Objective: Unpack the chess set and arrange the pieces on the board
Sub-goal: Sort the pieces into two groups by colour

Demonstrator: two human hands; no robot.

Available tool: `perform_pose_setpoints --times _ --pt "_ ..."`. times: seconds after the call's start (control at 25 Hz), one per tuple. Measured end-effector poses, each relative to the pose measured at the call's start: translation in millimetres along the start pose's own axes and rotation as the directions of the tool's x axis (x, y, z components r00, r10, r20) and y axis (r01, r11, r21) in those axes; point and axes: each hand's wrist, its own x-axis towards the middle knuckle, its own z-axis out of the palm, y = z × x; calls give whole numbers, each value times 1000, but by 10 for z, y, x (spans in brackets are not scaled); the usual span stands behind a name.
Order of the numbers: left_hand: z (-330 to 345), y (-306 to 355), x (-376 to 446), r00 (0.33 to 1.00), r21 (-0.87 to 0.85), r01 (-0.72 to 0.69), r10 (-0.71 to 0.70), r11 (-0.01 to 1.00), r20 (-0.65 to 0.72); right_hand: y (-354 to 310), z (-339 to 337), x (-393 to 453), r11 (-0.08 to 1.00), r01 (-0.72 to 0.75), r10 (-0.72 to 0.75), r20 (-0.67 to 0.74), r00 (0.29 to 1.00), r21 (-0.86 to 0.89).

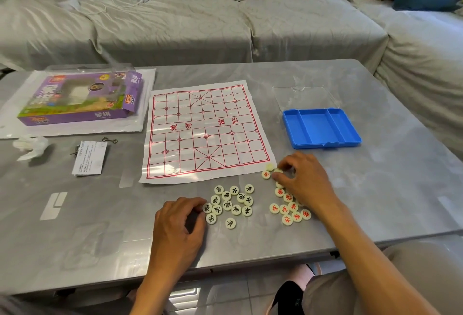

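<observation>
A white paper board point(205, 129) with red grid lines lies flat in the middle of the grey table point(375, 189), with no pieces on it. Several round cream pieces with black characters point(231, 202) lie in a cluster near the table's front edge. Several red-character pieces point(288, 210) lie to their right. My left hand point(179, 229) rests curled on the table, fingertips touching the leftmost black pieces. My right hand point(304, 184) lies over the red cluster, thumb and fingers pinching one cream piece point(278, 171) by the board's near right corner.
An open blue plastic tray point(320, 128) with its clear lid point(304, 96) stands right of the board. The purple game box point(80, 99) sits on clear packaging at the back left. A folded leaflet point(90, 158), a crumpled tissue point(30, 147) and small metal bits lie left. A sofa runs behind.
</observation>
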Motion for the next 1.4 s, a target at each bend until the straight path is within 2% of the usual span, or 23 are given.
perform_pose_setpoints --times 0.2,0.44,0.52,0.6,0.76,0.88,0.96,1.0,1.08,1.16,1.2,1.28,1.32,1.4 --pt "5 -3 -3 1000 5 -7 7 1000 -1 77 17 34 994 -26 18 -76 997 -104" --pt "9 -3 0 1000 6 -2 2 1000 -1 230 35 58 980 -187 195 -151 969 65" --pt "8 -4 0 1000 10 -2 2 1000 -5 224 29 50 977 -197 208 -183 961 75" --pt "5 -1 -2 1000 8 -3 4 1000 -7 189 -2 52 990 -132 139 -164 977 52" --pt "7 0 0 1000 8 -4 4 1000 -5 131 -33 62 998 -58 60 44 997 -39" --pt "11 -4 -2 1000 3 -3 3 1000 -8 69 -97 31 996 -76 74 -35 997 -50" --pt "10 1 -3 1000 0 -5 5 1000 -11 -84 -158 -44 998 -4 8 -63 998 70" --pt "9 2 -3 1000 1 -9 9 1000 -14 -187 -175 -100 993 62 -59 -30 998 101" --pt "13 3 -2 1000 8 -18 18 1000 -14 -363 -134 -211 985 165 -169 86 982 50" --pt "14 -9 -5 1000 11 -17 17 1000 -13 -408 -61 -250 983 182 -182 163 970 20" --pt "15 -14 -6 1000 7 -14 14 1000 -15 -390 -41 -240 986 160 -164 161 973 40" --pt "15 -16 -5 1000 5 -10 10 1000 -10 -317 -34 -174 993 110 -113 65 991 40" --pt "17 -13 -5 1000 7 -11 11 1000 -6 -282 -37 -136 994 109 -109 24 994 -6" --pt "20 -16 -5 1000 7 -17 17 1000 -6 -219 -26 -76 986 134 -131 36 991 -96"
